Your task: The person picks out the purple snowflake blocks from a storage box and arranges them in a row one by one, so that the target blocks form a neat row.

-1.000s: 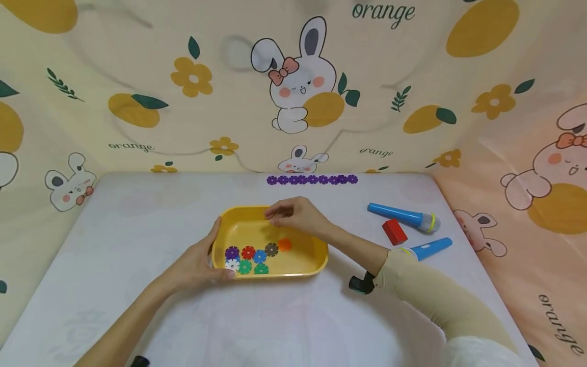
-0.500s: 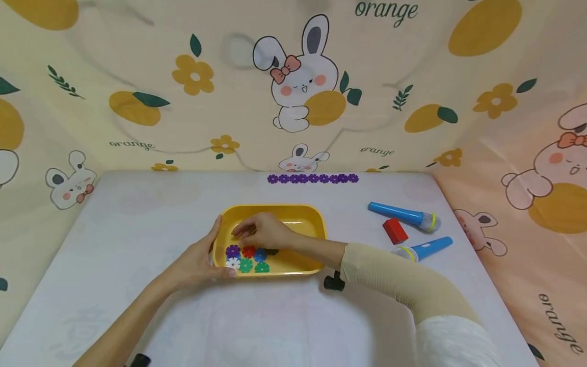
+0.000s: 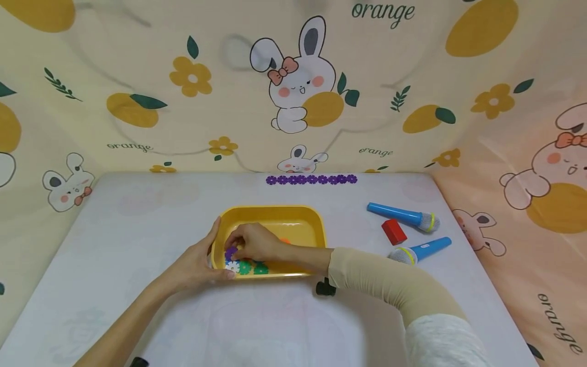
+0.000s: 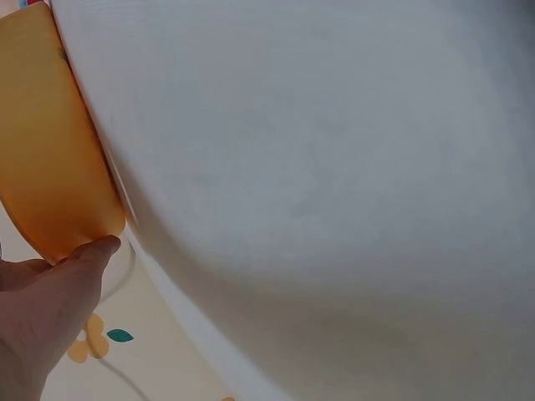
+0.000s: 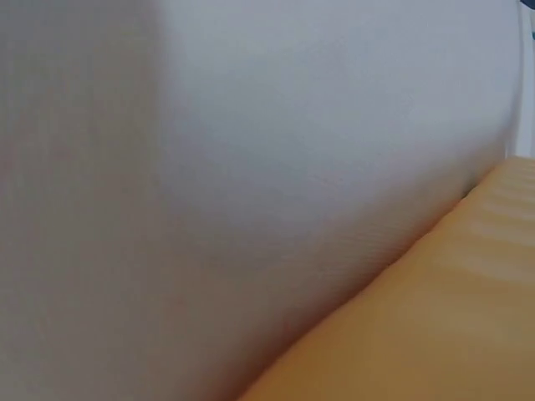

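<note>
A yellow tray (image 3: pixel 293 208) stands mid-table in the head view. My left hand (image 3: pixel 199 262) grips its left end, the thumb at the near rim. In the left wrist view, fingers of the left hand (image 4: pixel 54 305) lie against the tray's outer wall (image 4: pixel 50 134). Reaching into the tray, my right hand (image 3: pixel 257 241) pinches a purple snowflake disc (image 3: pixel 230 253) between thumb and fingers. Beside it lie a white disc (image 3: pixel 233 267) and two green discs (image 3: pixel 245 267). An orange disc (image 3: pixel 285 241) peeks out behind the right wrist; the hand hides other discs.
Purple discs (image 3: pixel 312 179) form a row along the table's back edge. To the right lie a blue microphone (image 3: pixel 396 214), a red block (image 3: pixel 394 232) and a second blue microphone (image 3: pixel 426 250). The right wrist view has the tray's side (image 5: pixel 435 317) and white tabletop.
My right hand has moved from above the tray's back rim leftward and down to the purple disc, which its fingers now pinch. The left hand keeps its grip on the tray.
</note>
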A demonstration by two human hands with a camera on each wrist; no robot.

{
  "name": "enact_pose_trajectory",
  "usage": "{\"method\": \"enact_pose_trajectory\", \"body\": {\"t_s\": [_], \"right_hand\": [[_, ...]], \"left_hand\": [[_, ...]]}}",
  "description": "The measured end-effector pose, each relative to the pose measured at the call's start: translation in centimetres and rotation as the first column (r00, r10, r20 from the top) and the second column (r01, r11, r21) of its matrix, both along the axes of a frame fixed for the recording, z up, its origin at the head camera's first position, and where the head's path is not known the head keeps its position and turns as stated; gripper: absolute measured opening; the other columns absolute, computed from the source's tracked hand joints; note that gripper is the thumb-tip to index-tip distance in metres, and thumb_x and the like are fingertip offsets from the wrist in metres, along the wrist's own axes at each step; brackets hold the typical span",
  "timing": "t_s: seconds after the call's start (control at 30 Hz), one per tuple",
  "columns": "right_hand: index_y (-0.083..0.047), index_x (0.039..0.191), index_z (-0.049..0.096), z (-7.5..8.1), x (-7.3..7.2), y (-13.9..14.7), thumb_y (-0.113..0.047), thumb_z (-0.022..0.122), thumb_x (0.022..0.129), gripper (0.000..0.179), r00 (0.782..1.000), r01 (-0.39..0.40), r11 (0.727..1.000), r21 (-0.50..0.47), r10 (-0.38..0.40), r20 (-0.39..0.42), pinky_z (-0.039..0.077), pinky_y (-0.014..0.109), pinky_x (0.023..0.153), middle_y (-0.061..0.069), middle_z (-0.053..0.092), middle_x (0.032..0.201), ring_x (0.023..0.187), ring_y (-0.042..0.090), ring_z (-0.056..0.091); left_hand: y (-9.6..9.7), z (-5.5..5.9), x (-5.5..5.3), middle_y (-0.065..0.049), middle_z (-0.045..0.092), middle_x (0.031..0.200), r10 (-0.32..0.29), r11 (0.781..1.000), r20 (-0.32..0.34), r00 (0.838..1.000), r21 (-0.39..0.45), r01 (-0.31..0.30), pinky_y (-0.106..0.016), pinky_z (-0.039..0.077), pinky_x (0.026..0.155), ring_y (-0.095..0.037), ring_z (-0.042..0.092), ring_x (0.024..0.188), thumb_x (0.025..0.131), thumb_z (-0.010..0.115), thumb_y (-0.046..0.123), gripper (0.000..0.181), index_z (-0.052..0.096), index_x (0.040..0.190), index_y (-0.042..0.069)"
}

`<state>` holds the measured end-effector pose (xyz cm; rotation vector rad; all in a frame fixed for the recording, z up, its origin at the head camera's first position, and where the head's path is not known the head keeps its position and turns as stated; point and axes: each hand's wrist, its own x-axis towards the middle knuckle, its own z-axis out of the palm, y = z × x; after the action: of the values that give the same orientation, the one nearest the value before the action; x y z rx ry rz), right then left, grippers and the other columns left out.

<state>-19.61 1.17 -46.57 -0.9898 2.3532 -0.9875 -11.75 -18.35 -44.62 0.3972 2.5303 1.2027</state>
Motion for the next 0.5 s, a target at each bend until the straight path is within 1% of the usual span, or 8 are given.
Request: {"method": "enact_pose_trajectory", "body": {"t_s": [0.1, 0.27, 0.33, 0.5], "right_hand": [[-0.014, 0.101, 0.078, 0.0, -0.1, 0.2, -0.013, 0.078, 0.086, 0.015, 1.0, 0.001, 1.0, -0.025, -0.001, 0.002, 0.051, 0.011, 0.077, -0.01, 0.071, 0.091, 0.08, 0.003, 0.058], [-0.014, 0.104, 0.077, 0.3, -0.9, 1.0, -0.014, 0.073, 0.091, 0.013, 0.998, 0.045, 0.995, -0.085, -0.041, 0.048, 0.053, 0.014, 0.068, -0.009, 0.071, 0.087, 0.072, 0.003, 0.059], [-0.013, 0.107, 0.077, 0.7, -1.3, 1.5, -0.013, 0.072, 0.092, 0.016, 0.996, 0.062, 0.992, -0.114, -0.054, 0.074, 0.052, 0.015, 0.064, -0.009, 0.072, 0.09, 0.07, 0.005, 0.059], [-0.011, 0.111, 0.077, 2.8, -2.5, 3.2, -0.011, 0.069, 0.094, 0.019, 0.986, 0.11, 0.973, -0.204, -0.08, 0.147, 0.052, 0.019, 0.065, -0.006, 0.074, 0.098, 0.077, 0.011, 0.062]], "left_hand": [[0.0, 0.0, 0.0, -0.023, 0.019, 0.161, -0.001, 1.0, 0.002, 1.0, 0.007, 0.001, -0.065, 0.024, 0.114, -0.047, 0.024, 0.144, 0.077, 0.084, 0.045, 0.127, -0.006, 0.16, 0.015], [0.1, -0.1, 0.1, -0.024, 0.019, 0.162, 0.005, 1.0, 0.021, 1.0, 0.001, -0.005, -0.065, 0.024, 0.113, -0.048, 0.023, 0.144, 0.076, 0.084, 0.046, 0.127, -0.006, 0.16, 0.015], [0.1, 0.0, 0.1, -0.023, 0.018, 0.162, 0.011, 1.0, 0.028, 1.0, -0.003, -0.011, -0.064, 0.025, 0.113, -0.047, 0.024, 0.145, 0.076, 0.084, 0.047, 0.128, -0.006, 0.16, 0.015], [0.2, 0.3, 0.1, -0.022, 0.018, 0.162, 0.025, 1.0, 0.045, 0.999, -0.019, -0.024, -0.063, 0.027, 0.113, -0.047, 0.024, 0.145, 0.076, 0.084, 0.046, 0.127, -0.006, 0.16, 0.015]]}}
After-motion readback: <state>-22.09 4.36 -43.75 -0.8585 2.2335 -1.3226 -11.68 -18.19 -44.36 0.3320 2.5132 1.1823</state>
